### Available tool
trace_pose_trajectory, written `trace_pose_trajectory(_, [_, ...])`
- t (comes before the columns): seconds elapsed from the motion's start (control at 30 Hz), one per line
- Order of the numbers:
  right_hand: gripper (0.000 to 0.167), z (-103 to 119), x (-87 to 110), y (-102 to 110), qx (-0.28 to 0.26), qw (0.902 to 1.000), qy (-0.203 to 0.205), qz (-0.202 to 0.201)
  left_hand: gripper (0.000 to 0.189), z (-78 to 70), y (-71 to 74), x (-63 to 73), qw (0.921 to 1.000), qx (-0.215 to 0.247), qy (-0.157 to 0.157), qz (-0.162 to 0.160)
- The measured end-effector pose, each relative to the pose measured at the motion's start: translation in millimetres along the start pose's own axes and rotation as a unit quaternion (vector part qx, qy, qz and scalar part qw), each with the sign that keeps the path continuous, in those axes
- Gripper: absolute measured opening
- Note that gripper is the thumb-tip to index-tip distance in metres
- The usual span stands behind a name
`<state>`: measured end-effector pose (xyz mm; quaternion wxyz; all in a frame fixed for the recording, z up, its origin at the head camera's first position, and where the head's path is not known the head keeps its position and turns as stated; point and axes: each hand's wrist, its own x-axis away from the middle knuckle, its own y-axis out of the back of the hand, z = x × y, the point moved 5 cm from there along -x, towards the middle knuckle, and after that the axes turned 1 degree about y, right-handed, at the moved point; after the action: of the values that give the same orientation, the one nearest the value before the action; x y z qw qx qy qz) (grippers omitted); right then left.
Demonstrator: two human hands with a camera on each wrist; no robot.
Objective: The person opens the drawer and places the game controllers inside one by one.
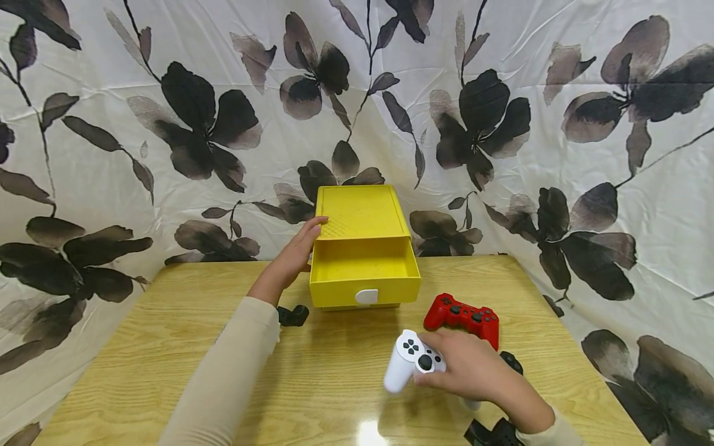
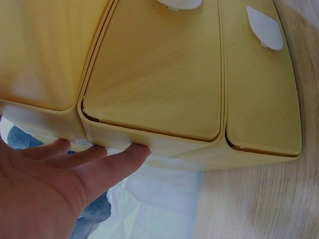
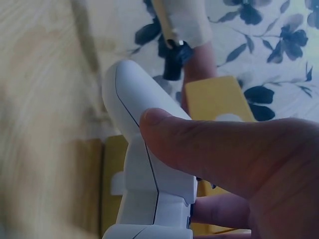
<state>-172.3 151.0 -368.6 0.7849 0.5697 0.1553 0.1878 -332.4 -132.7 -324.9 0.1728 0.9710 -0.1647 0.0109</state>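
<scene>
A yellow drawer unit (image 1: pixel 362 210) stands at the back of the table, its top drawer (image 1: pixel 334 292) pulled out toward me. White tabs mark the drawer fronts; two lower drawer fronts (image 2: pixel 154 74) appear pushed in. My left hand (image 1: pixel 289 260) touches the unit's left side, fingers fairly straight along it in the left wrist view. My right hand (image 1: pixel 471 365) grips a white game controller (image 1: pixel 398 365) above the table, thumb (image 3: pixel 184 142) pressed on its casing. Just behind that hand, a red game controller (image 1: pixel 446 311) lies on the table.
The wooden table (image 1: pixel 184 347) has its far edge against a white cloth (image 1: pixel 390 161) with dark flowers, which also hangs along both sides. Black devices (image 1: pixel 493 432) sit near the right wrist, and a black piece (image 1: pixel 292 316) shows beside the left wrist.
</scene>
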Motion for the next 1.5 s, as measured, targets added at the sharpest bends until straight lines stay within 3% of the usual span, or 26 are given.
trace_pose_trajectory(0.23, [0.066,2.9,-1.7,17.4,0.005,1.0000,-0.001,0.002,0.050,12.4,2.6,-10.7,1.0000,-0.005,-0.002,-0.006])
trace_pose_trajectory(0.47, [0.062,9.3,-2.4,35.8,0.012,0.9991,0.035,-0.021,0.054,29.4,6.3,-22.8,0.9996,-0.017,-0.011,-0.022])
trace_pose_trajectory(0.73, [0.054,18.5,-6.6,54.9,0.015,0.9960,0.078,-0.042,0.055,31.3,6.0,-23.4,0.9994,-0.018,-0.011,-0.026])
trace_pose_trajectory(1.03, [0.062,26.3,-12.0,74.5,0.030,0.9950,0.083,-0.047,0.053,28.7,4.9,-20.8,0.9996,-0.017,-0.007,-0.021])
trace_pose_trajectory(1.5, [0.063,40.5,-25.0,109.0,0.031,0.9894,0.107,-0.093,0.055,28.6,4.2,-22.0,0.9996,-0.009,-0.019,-0.021])
